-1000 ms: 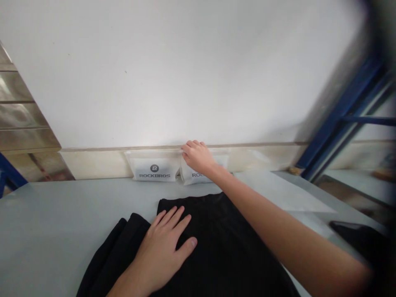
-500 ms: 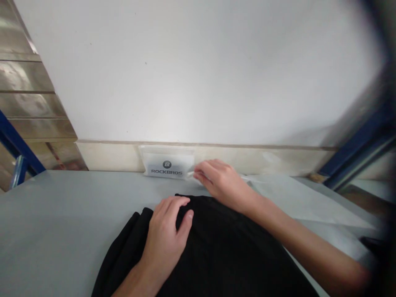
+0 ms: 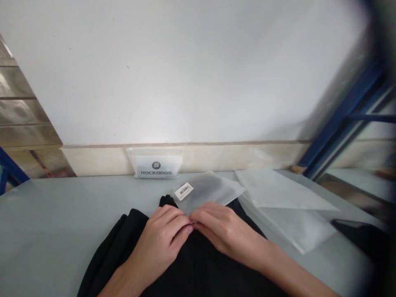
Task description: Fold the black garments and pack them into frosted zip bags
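A frosted plastic bag (image 3: 213, 187) with a white barcode label (image 3: 184, 191) lies over the top of a black garment (image 3: 201, 264). My left hand (image 3: 167, 233) and my right hand (image 3: 219, 225) meet at the bag's near edge, fingertips pinched together on it. Both hands are closed, and the fingers hide most of the edge they grip. Beneath them the black cloth spreads toward me, its kind not clear, with folds out to the left.
Against the wall (image 3: 192, 74) stands a ROCKBROS bag (image 3: 156, 164). More frosted bags (image 3: 284, 189) lie on the grey table (image 3: 46, 231) at right, near a dark object (image 3: 361, 237). Blue metal frames (image 3: 337, 123) stand at both sides.
My right hand has come back from the wall side, bringing the labelled bag over the black garment. My left hand, apart before, now pinches the bag beside it. The view has shifted right.
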Tool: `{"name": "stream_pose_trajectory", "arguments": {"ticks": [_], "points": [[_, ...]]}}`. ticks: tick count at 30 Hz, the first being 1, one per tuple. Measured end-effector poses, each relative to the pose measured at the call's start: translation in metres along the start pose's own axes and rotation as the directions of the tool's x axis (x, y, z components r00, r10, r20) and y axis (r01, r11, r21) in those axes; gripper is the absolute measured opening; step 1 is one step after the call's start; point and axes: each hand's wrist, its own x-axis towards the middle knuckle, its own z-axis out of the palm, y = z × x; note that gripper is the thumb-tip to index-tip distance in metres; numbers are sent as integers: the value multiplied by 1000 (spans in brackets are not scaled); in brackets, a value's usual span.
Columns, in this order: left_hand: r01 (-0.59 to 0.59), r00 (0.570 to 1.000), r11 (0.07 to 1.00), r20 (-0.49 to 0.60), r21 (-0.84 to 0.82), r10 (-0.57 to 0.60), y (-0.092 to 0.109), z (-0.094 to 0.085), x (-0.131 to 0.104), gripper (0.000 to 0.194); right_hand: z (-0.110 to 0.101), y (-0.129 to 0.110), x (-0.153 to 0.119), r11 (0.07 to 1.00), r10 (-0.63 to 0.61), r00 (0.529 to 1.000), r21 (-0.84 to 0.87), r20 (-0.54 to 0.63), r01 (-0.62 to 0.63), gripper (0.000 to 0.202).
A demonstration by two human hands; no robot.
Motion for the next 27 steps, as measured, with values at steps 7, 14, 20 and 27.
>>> {"name": "stream_pose_trajectory", "arguments": {"ticks": [7,14,20,27], "points": [[-56,998,996,24,70,54,3,-1,0,13,-1,-6,-1,1000,2,998,-28,59,0,14],[-115,989,964,-68,240,134,-1,-15,2,16,-18,8,-3,992,39,997,-114,-60,-45,19],[-114,974,916,-136,385,179,-12,-34,3,15,-48,43,-27,960,40,986,-267,-163,-82,21],[-91,962,871,-184,484,202,-23,-49,2,12,-63,66,-44,909,64,953,-377,-295,-177,19]]}}
